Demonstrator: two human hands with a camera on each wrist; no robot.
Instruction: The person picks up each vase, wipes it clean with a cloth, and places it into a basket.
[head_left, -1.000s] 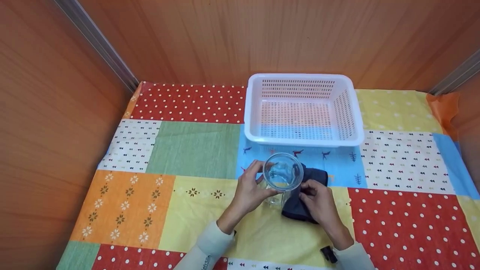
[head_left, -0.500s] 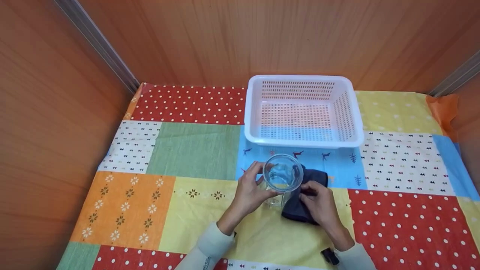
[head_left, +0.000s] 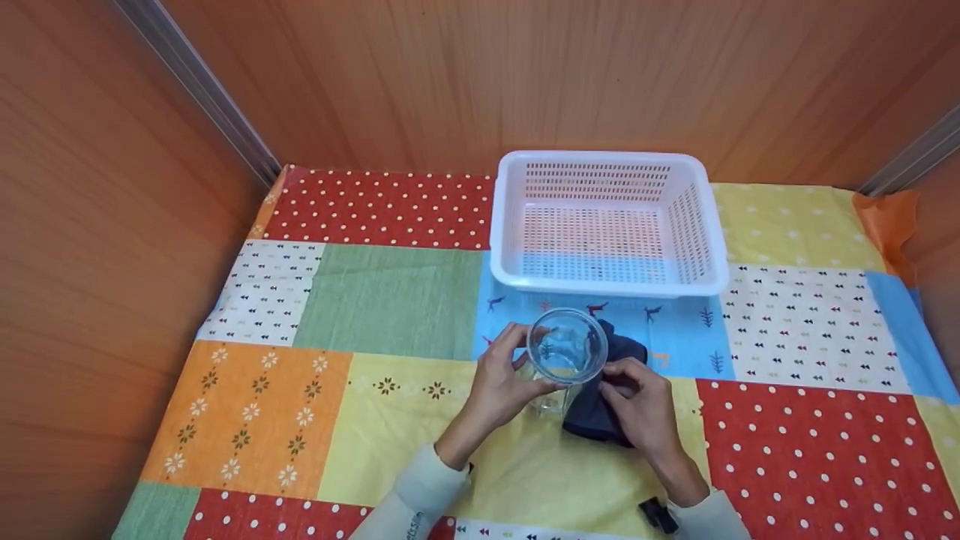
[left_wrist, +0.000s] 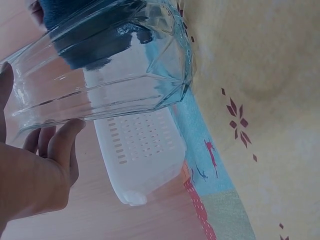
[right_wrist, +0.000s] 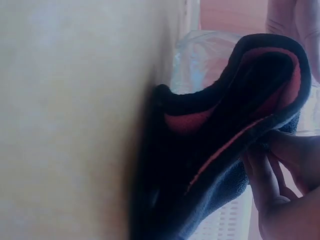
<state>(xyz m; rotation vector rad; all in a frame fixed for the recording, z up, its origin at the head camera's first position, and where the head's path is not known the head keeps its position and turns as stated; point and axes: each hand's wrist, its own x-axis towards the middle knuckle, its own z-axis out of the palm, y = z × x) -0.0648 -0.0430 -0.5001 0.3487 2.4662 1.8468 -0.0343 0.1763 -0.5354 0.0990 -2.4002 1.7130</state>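
Several fingers of the left hand [head_left: 501, 375] grip a clear glass [head_left: 568, 361], mouth up, and the right hand [head_left: 646, 405] pinches a dark cloth [head_left: 591, 420] just beside it. Beyond, through the slotted floor of a white basket [head_left: 607, 288], we see the patchwork tablecloth [head_left: 405, 300]. The right hand partly hides the dark cloth; we cannot tell whether it touches the glass. Both sleeves [head_left: 431, 487] are cut off.

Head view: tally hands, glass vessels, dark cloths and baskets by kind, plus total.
Hands: 2 (left hand, right hand)
Glass vessels: 1 (clear glass jar, held in the left hand)
Dark cloths: 1 (dark cloth, held in the right hand)
Baskets: 1 (white basket, beyond the jar)
Total: 5
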